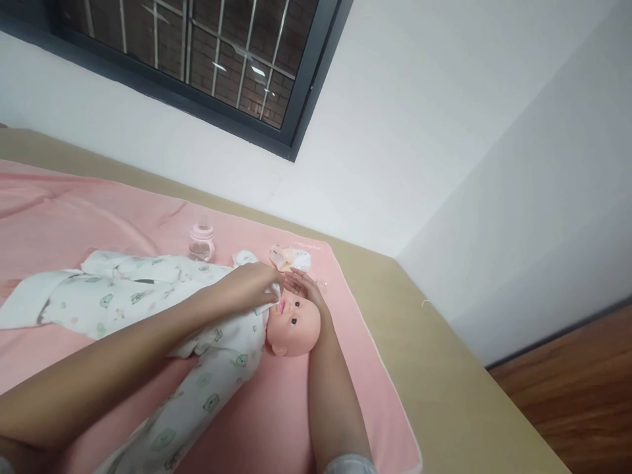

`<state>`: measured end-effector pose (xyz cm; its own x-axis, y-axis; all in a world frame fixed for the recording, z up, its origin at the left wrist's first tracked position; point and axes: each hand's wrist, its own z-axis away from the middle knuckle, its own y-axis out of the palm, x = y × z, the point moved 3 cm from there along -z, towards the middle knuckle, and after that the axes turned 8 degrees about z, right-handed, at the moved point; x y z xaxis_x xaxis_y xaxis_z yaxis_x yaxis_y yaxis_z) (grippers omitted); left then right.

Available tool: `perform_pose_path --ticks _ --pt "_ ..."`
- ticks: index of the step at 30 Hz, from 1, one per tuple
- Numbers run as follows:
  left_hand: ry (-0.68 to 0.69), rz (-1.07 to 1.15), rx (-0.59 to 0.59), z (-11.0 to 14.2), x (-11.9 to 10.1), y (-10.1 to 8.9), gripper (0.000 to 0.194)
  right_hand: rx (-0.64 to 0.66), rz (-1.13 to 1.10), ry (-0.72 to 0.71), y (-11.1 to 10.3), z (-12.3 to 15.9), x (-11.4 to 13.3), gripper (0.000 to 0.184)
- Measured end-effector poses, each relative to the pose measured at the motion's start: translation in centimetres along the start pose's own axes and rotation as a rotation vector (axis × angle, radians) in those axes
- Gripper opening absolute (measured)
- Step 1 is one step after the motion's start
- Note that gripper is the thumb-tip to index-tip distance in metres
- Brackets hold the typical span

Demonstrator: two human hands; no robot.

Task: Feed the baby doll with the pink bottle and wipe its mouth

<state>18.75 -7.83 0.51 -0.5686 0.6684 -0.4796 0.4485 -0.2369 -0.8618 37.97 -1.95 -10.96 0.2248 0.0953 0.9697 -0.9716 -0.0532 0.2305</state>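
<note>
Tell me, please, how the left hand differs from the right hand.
The left hand pinches white cloth by the doll's mouth; the right hand lies open beside its head. The left hand's fingers are bent; the right hand's look straighter. Both are bare and close together.

The thin cloth in the left hand's grip is plain white. Just beside the grip, the smooth plastic doll's head is peachy pink, with dark eyes and deeper pink lips. Below the grip, the doll's white fabric suit carries scattered green and grey animal motifs. Around the grip spreads a plain pink cloth sheet; beyond it, a clear baby bottle has a pale pink collar.
</note>
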Motion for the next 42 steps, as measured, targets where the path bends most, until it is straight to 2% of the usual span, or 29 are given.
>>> perform_pose_path --ticks 10,18,29,32,35,39,42 --pt "0.025 0.059 -0.067 -0.3 -0.6 -0.2 0.016 -0.012 0.018 -0.018 0.2 0.2 0.2 0.025" --pt "0.047 0.142 -0.025 0.1 -1.5 0.3 0.018 -0.003 0.028 -0.007 0.2 0.2 0.4 0.026" --pt "0.042 0.108 -0.109 -0.3 -0.8 0.3 0.016 0.055 0.068 -0.011 -0.1 0.1 0.3 0.031" --pt "0.03 0.114 -0.168 -0.5 0.0 -0.4 0.02 0.112 0.091 -0.02 -0.3 0.5 2.0 0.035" --pt "0.02 0.135 -0.228 -0.6 0.9 -1.3 0.026 0.286 0.219 -0.071 0.4 1.6 5.0 0.037" --pt "-0.041 0.16 -0.277 -0.6 1.9 -2.1 0.03 0.544 0.503 -0.157 3.2 4.0 9.0 0.034" --pt "-0.062 0.201 -0.323 -0.4 2.3 -2.2 0.037 0.578 0.707 -0.23 5.3 5.2 10.5 0.031"
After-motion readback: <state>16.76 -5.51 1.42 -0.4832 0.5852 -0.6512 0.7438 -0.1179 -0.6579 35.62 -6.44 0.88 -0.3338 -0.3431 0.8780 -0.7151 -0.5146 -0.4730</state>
